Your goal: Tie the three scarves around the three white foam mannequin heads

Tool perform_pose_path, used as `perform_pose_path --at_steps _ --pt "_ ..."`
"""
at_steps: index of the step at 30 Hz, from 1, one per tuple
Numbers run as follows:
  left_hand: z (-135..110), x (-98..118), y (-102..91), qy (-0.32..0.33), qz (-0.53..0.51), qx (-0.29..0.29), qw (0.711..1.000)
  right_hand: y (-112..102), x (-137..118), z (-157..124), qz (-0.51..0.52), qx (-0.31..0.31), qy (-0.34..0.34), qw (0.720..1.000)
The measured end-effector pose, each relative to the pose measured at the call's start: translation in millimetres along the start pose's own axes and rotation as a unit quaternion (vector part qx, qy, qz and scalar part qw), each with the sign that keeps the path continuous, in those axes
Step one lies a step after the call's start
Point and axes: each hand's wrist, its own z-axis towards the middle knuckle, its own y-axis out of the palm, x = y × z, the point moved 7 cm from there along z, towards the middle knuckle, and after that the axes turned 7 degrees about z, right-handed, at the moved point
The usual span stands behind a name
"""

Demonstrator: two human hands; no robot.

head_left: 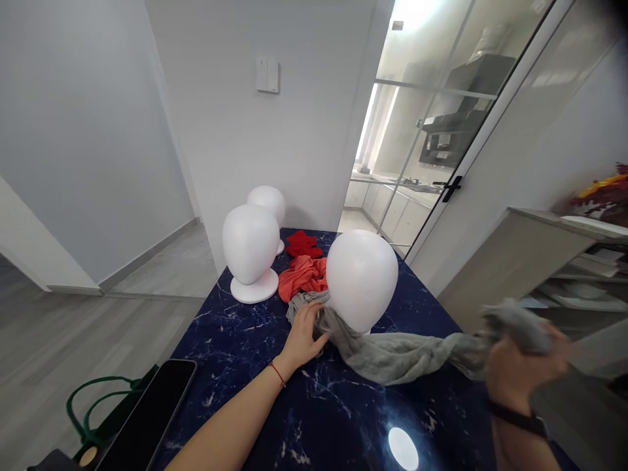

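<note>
A long grey scarf [397,356] stretches across the front of the nearest white foam head [362,278]. My left hand [305,335], a red string at its wrist, has its fingers closed on the scarf's left part beside the head's base. Off to the right, my right hand [524,360] grips the scarf's other end in a bunch; it is blurred by motion and wears a dark wristband. Behind my left hand lie a coral cloth [303,276] and a red cloth [303,243], both crumpled. The foam head's base is mostly hidden by the scarf.
Two more white foam heads [250,245] stand at the back left of the dark blue marbled table [314,418]. At the front left lie a black phone [150,412] and a green-handled bag [88,418]. A shelf unit [554,255] and a glass door [417,124] stand beyond.
</note>
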Motion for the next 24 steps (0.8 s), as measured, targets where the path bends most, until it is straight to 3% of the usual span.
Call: perform_pose_path --at_steps 1,2,3,5,6,8,10,11,14,16,18,21,22,24 --pt "0.4 7.2 -4.5 0.02 0.015 0.007 1.0 12.4 8.2 -11.8 -0.013 -0.035 0.024 0.999" --pt "0.3 14.5 -6.5 0.044 0.025 0.005 0.999 31.2 13.7 -26.0 -0.018 -0.119 0.043 0.992" --pt "-0.4 21.5 -6.0 0.069 0.034 -0.002 0.997 53.7 15.4 -44.1 -0.01 -0.241 0.054 0.969" --pt "-3.0 33.3 1.4 0.116 0.049 -0.035 0.991 88.7 5.9 -87.5 0.03 -0.48 0.056 0.875" --pt "-4.7 37.5 7.0 0.135 0.056 -0.056 0.988 96.9 -2.5 -105.8 0.049 -0.561 0.054 0.825" --pt "-7.0 41.1 16.6 0.15 0.069 -0.084 0.983 101.3 -19.6 -128.8 0.075 -0.662 0.05 0.744" --pt "-5.6 36.8 19.6 0.121 0.079 -0.08 0.986 99.4 -28.6 -133.5 0.069 -0.7 0.058 0.709" --pt "-3.8 31.5 18.5 0.088 0.083 -0.067 0.99 98.3 -29.0 -129.4 0.047 -0.696 0.064 0.713" --pt "0.5 9.1 10.7 -0.037 0.078 -0.028 0.996 95.1 -30.2 -105.5 -0.066 -0.622 0.049 0.779" --pt "1.6 -4.0 5.8 -0.092 0.066 -0.008 0.994 95.7 -50.0 -101.3 -0.068 -0.594 0.011 0.801" --pt "1.6 -14.1 1.4 -0.123 0.066 0.017 0.99 99.1 -86.7 -119.4 0.042 -0.639 -0.024 0.767" --pt "0.0 -25.3 0.8 -0.15 0.093 0.024 0.984 99.8 -136.2 -161.0 0.186 -0.714 -0.063 0.672" --pt "-0.6 -27.7 3.3 -0.155 0.1 0.009 0.983 101.8 -141.7 -171.7 0.19 -0.724 -0.067 0.66" --pt "-1.9 -30.2 10.1 -0.158 0.103 -0.036 0.981 110.8 -135.0 -184.3 0.157 -0.728 -0.059 0.664"
